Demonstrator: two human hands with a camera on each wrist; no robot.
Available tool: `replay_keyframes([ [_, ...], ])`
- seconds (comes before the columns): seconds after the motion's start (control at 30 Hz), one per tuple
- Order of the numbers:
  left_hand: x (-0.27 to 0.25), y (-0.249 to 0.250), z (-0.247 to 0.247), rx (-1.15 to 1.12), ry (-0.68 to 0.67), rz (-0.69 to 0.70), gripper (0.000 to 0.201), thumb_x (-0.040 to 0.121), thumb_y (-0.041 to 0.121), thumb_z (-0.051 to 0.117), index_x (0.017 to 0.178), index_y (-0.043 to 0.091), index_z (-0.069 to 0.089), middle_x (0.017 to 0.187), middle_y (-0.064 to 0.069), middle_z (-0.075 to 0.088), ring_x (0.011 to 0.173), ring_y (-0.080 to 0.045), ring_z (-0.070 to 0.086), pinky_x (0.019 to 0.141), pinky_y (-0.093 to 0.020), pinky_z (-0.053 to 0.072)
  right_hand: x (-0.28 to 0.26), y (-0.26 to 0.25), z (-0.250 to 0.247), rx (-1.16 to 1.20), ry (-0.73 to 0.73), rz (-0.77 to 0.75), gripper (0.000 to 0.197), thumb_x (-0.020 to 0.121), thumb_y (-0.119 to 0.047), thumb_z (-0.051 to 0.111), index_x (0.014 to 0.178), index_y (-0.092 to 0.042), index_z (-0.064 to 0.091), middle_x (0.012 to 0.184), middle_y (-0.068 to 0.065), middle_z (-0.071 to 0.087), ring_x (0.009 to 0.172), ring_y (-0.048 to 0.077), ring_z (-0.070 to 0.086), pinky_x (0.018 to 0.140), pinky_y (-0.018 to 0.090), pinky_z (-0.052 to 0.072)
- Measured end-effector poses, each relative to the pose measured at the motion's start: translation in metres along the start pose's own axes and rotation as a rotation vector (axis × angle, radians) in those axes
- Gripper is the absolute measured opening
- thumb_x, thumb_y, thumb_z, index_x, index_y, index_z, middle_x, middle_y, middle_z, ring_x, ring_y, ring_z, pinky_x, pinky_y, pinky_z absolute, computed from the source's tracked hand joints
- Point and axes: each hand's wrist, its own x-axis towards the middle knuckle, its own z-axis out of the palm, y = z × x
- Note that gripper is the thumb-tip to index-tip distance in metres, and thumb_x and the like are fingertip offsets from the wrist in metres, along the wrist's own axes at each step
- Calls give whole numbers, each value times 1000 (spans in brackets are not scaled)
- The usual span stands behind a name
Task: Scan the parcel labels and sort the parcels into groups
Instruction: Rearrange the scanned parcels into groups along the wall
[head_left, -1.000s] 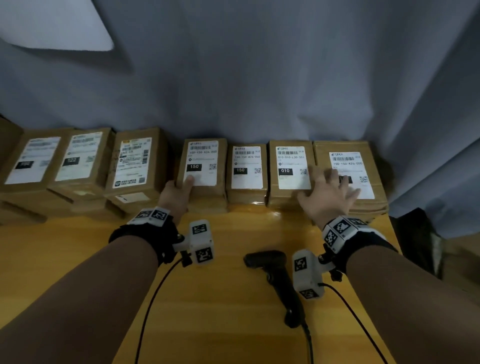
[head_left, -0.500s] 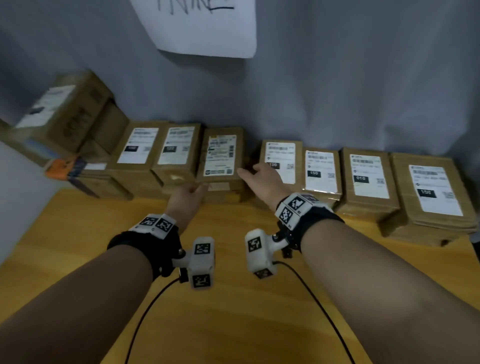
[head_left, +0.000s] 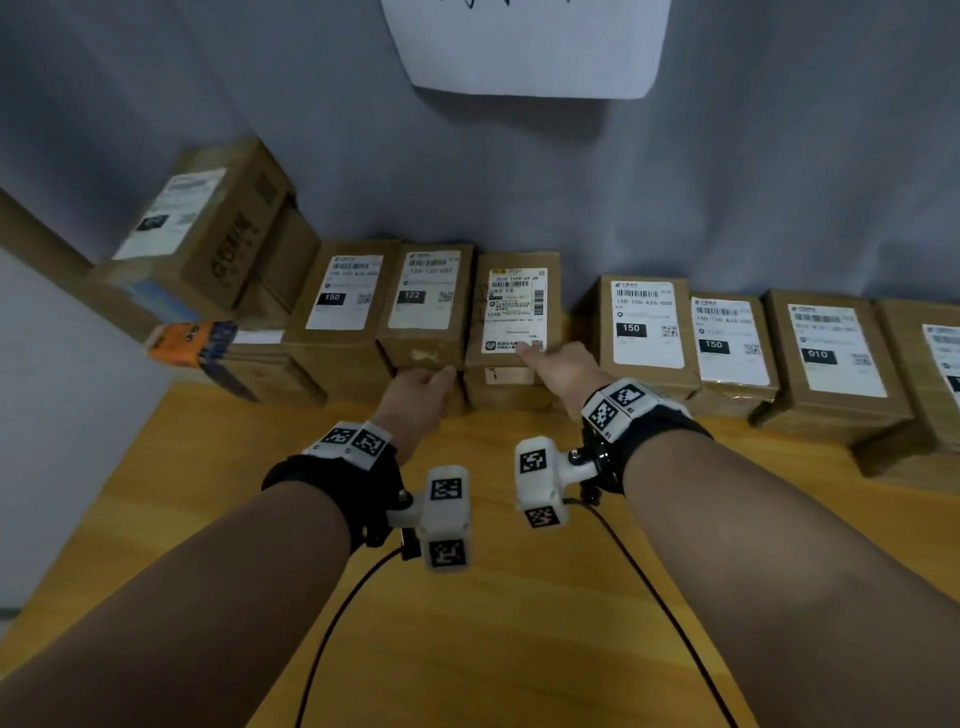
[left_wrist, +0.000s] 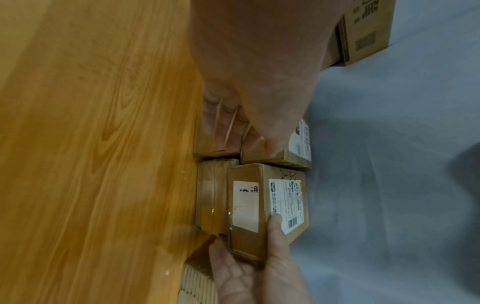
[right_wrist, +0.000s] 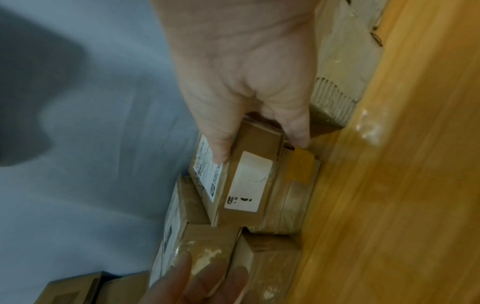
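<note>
Brown cardboard parcels with white labels stand in a row at the back of the wooden table (head_left: 493, 623). My right hand (head_left: 535, 356) grips the front right corner of the parcel with the dense printed label (head_left: 511, 312). In the right wrist view one digit lies on that parcel's (right_wrist: 249, 174) top label and another sits under its edge. This parcel rests on a taped one (left_wrist: 210, 197). My left hand (head_left: 439, 376) touches the front of the "122" parcel (head_left: 426, 306) with straight fingers (left_wrist: 221, 127). The scanner is out of view.
Right of the held parcel stand two "150" parcels (head_left: 644, 327) and a "010" parcel (head_left: 826, 353). Another "150" parcel (head_left: 343, 296), larger stacked boxes (head_left: 208, 228) and an orange-and-blue pack (head_left: 192, 340) stand at the left. A white sheet (head_left: 524, 47) hangs on the grey cloth.
Both hands have left the right-hand parcels and moved left along the row. My right hand now grips the dense-label parcel. The view has turned left, so the scanner has dropped out.
</note>
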Motion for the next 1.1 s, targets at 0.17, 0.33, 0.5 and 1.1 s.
replay_keyframes([
  [0.17,5,3,4,-11,-4,15,33,97,38,51,98,7,64,92,-10,62,83,-22,56,76,-34,46,6,7,-2,135,28,51,59,83,-44,73,125,-6,56,124,8,63,112,27,59,103,39,47],
  [0.33,10,-5,7,-138,-66,-95,27,96,44,52,93,18,60,108,-5,61,103,-20,57,88,-36,48,7,8,1,204,19,83,77,75,-50,75,132,-9,45,119,3,58,104,21,54,99,38,46],
  [0.5,12,-7,13,-336,77,-138,51,87,57,59,114,14,60,108,-3,63,97,-18,60,86,-34,49,9,14,12,403,72,106,95,59,-60,76,132,-13,37,117,4,57,103,20,54,92,37,43],
  [1.1,38,21,-42,128,224,184,38,94,47,53,122,22,50,129,-9,51,120,-32,47,102,-44,40,-13,-2,-2,300,80,-97,53,81,-25,74,128,-14,50,104,-1,64,80,8,63,66,22,52],
])
